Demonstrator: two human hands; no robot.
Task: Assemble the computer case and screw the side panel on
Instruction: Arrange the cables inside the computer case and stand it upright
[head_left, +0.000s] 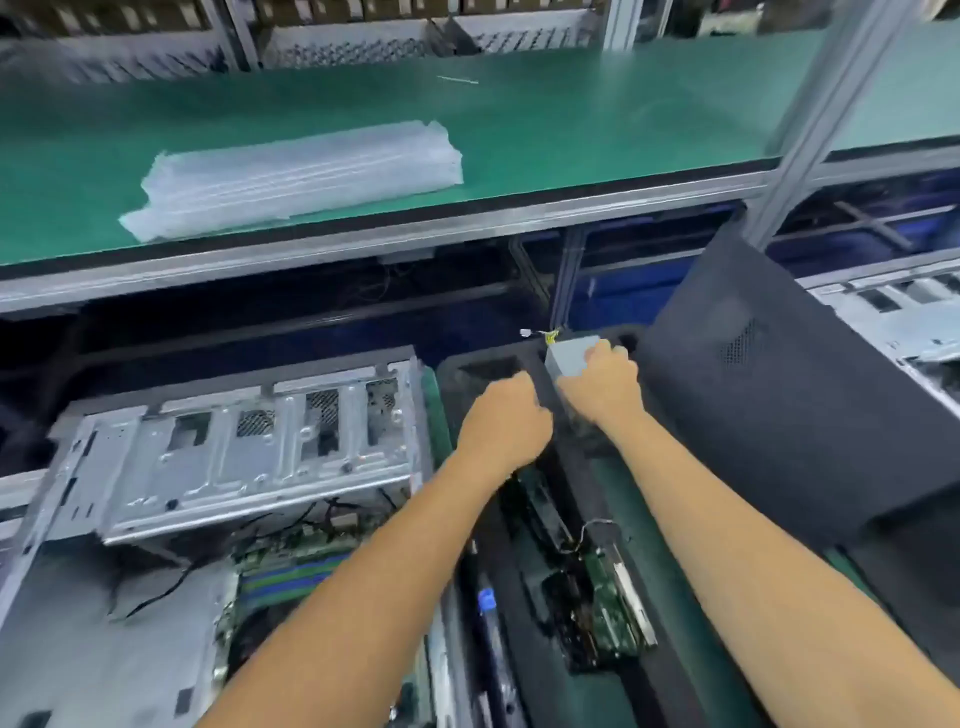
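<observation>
Green-matted upper shelf (519, 130) across the far half of the view, aluminium-framed, on a slanted upright post (810, 135) at right. Stack of clear plastic bags (296, 176) lying on that shelf at left, long side running left-right. Racks with boxes blurred along the far edge. Dark space under the shelf with blue bins, hard to read. Lower green bench mat (618, 499) only glimpsed between parts.

Open computer case (218, 467) at near left, lying on its side, open face up, long axis running near-far. Silver perforated drive cage (249, 447) spanning its far end, motherboard (296, 566) and black cables showing below it. Black side panel (810, 395) at right, tilted up on edge, leaning away to the right, vent grille patch on its upper part. Black tray-like front bezel (524, 644) in the middle between case and panel, long axis near-far, small green circuit board (613, 608) and wires lying in it. Another bare metal chassis (893, 317) at far right, well apart.

Both forearms bare, reaching forward from the near edge to the far end of the black bezel. Left hand (501, 415) knuckles up, fingers curled down in a fist at the bezel's far edge; cannot tell whether anything is gripped. Right hand (602, 384) just beside it, fingers curled over the near top edge of a small grey metal box (569, 356), grasping it; box upright at the bezel's far end, yellow-tagged wires at its far corner.
</observation>
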